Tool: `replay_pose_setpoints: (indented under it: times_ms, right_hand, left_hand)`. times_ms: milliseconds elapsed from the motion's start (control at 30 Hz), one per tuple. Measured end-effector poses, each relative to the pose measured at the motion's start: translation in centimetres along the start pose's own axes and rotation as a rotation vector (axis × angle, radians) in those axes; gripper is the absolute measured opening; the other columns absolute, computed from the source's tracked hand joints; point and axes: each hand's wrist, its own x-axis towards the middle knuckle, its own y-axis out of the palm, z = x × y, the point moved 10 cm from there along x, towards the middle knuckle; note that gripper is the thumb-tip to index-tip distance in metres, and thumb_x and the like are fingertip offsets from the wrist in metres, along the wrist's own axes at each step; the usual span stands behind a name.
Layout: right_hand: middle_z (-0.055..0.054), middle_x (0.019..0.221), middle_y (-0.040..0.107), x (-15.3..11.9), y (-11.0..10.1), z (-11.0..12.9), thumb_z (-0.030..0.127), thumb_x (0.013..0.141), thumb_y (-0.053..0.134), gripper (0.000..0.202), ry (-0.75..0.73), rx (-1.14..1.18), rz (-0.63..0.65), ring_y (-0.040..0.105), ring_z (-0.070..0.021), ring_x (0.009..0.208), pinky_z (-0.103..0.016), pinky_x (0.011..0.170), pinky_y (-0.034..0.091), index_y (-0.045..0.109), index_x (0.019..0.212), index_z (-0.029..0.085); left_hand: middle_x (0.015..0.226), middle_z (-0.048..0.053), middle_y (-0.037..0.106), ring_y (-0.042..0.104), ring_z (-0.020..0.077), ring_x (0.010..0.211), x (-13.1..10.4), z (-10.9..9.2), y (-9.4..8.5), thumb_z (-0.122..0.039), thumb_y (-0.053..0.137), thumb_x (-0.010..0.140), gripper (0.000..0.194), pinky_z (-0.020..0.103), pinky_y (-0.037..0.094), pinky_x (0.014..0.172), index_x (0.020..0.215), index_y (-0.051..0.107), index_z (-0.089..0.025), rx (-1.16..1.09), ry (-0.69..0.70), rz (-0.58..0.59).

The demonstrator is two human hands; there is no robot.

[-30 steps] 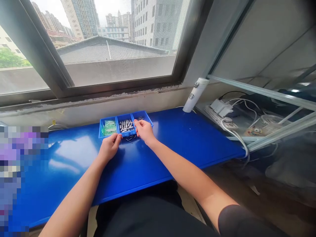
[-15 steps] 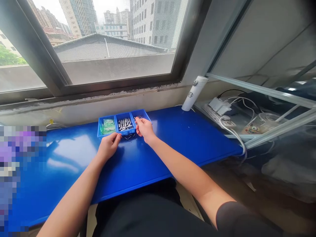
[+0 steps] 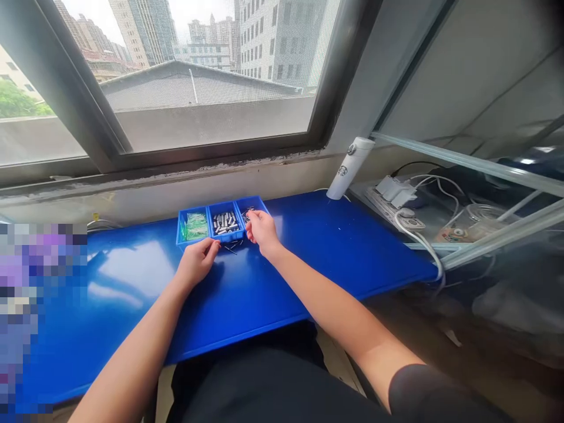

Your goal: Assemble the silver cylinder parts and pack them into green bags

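A blue bin (image 3: 178,230) with green, clear-looking pieces stands left of a blue bin (image 3: 225,237) of short black-and-white cylinders. The right-hand blue bin (image 3: 259,202) holds small dark and metallic pieces. My right hand (image 3: 263,231) is at the front of that right bin, its fingers pinched together; whatever they hold is too small to name. My left hand (image 3: 199,260) rests close before the left and middle bins, thumb against fingers, its contents also too small to make out. Several thin dark pieces (image 3: 231,250) lie on the table between the hands.
The blue table (image 3: 291,282) runs below a window. A white bottle (image 3: 350,168) stands at its back right. Beyond it are a power strip (image 3: 408,218) with plugs, a white cable (image 3: 423,244) and a metal frame (image 3: 467,163). A blurred, pixelated patch covers the left edge.
The whole view has shifted slightly, moving things a little to the right. Both hands keep nearly the same places by the bins, their fingers still closed.
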Motion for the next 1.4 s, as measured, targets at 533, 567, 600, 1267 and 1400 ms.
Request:
replay_pose_setpoints:
  times_ms: [533, 567, 600, 1267, 1400]
  right_hand:
    - [-0.001, 0.074, 0.07, -3.8, 5.8, 0.3, 0.026, 0.086, 0.064, 0.013, -0.514, -1.084, 0.467, 0.063, -0.0149, 0.071, -0.024, 0.066, 0.039, 0.075, 0.089, 0.021]
    - [-0.002, 0.077, 0.072, -3.9, 5.9, 0.0, 0.029, 0.087, 0.065, 0.014, -0.495, -1.107, 0.481, 0.064, -0.0156, 0.073, -0.024, 0.066, 0.039, 0.076, 0.093, 0.022]
    - [-0.002, 0.079, 0.073, -3.8, 5.9, -0.2, 0.032, 0.087, 0.066, 0.016, -0.479, -1.121, 0.489, 0.065, -0.0163, 0.076, -0.024, 0.066, 0.04, 0.076, 0.095, 0.023]
    - [-0.004, 0.099, 0.077, -3.2, 5.7, -1.3, 0.032, 0.087, 0.065, 0.022, -0.449, -1.254, 0.476, 0.069, -0.0225, 0.095, -0.027, 0.072, 0.046, 0.076, 0.105, 0.026]
    - [-0.006, 0.101, 0.077, -3.0, 5.6, -1.4, 0.033, 0.087, 0.065, 0.019, -0.457, -1.283, 0.463, 0.069, -0.0239, 0.098, -0.028, 0.074, 0.047, 0.078, 0.099, 0.025]
  left_hand:
    - [0.071, 0.003, 0.07, 0.06, 0.0156, 0.062, 0.0, 0.0, 0.2, -0.043, 0.047, 0.096, 0.036, 0.026, 0.043, 0.061, 0.083, 0.069, -0.018, -0.006, 0.018, 0.011]
    - [0.071, 0.003, 0.071, 0.061, 0.0157, 0.063, 0.0, 0.0, 0.1, -0.043, 0.047, 0.096, 0.036, 0.026, 0.043, 0.061, 0.083, 0.069, -0.018, -0.006, 0.016, 0.007]
    - [0.072, 0.003, 0.071, 0.061, 0.0159, 0.063, 0.0, 0.0, 0.1, -0.043, 0.047, 0.096, 0.036, 0.026, 0.044, 0.062, 0.083, 0.069, -0.018, -0.008, 0.013, 0.005]
    - [0.072, 0.003, 0.071, 0.062, 0.0164, 0.063, -0.1, 0.3, 0.5, -0.044, 0.046, 0.096, 0.037, 0.027, 0.043, 0.061, 0.086, 0.07, -0.018, -0.001, -0.009, 0.044]
    - [0.073, 0.003, 0.072, 0.061, 0.0164, 0.063, -0.1, 0.3, 0.6, -0.045, 0.046, 0.096, 0.037, 0.027, 0.043, 0.061, 0.086, 0.07, -0.018, -0.001, -0.004, 0.045]
